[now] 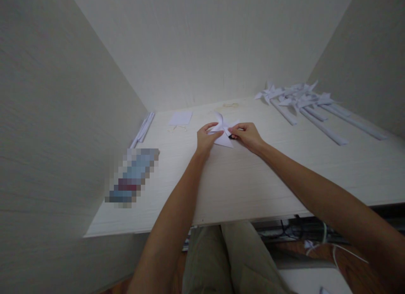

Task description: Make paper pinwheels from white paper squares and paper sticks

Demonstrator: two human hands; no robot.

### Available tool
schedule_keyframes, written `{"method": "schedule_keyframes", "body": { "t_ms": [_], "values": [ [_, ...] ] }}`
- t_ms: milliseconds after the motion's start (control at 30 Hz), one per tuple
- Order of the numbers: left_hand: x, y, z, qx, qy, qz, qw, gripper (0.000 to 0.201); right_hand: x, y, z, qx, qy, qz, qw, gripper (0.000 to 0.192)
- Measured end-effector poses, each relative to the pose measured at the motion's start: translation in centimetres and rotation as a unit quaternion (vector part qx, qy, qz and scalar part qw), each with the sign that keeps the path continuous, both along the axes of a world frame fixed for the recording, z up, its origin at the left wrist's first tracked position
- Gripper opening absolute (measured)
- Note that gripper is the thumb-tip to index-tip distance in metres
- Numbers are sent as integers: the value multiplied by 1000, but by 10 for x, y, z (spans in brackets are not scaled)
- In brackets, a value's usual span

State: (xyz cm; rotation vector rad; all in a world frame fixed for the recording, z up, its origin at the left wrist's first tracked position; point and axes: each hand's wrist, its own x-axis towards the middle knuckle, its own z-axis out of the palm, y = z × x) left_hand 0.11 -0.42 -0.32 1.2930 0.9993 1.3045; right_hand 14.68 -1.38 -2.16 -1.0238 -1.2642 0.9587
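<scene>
White paper, folded into a pinwheel (223,133), lies near the middle of a pale wood-grain desk (284,176), a little toward the back wall, and both of the person's bare hands are on it. The left hand (206,138) comes in from the left edge of the pinwheel, its fingers curled over one of the folded blades and pinching the paper between thumb and fingertips. The right hand (248,136) meets it from the other side, fingers bunched together at the pinwheel's centre, where they seem to press or grip a small dark object (233,136); it is too small to tell what that is. The two hands sit close together, with only the width of the paper between them, and both forearms stretch out across the desk from the near edge. Behind the pinwheel, close to the back wall, lies a flat white paper square (180,117). Along the left wall rests a bundle of rolled paper sticks (144,128), and nearer the front on that side is a blurred-out object (133,178). Well off to the right, at the back corner, a heap of finished pinwheels (300,98) on long paper stems fans out over the desk. Below the desk edge the person's khaki-clad knees (221,260) show.
</scene>
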Motion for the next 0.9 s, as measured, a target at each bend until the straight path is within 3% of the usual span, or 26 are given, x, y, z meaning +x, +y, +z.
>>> {"method": "schedule_keyframes", "body": {
  "t_ms": [900],
  "values": [
    [2,-2,2,2,26,-2,1000,40,-4,-7,9,-1,-51,-39,998,22]
  ]
}}
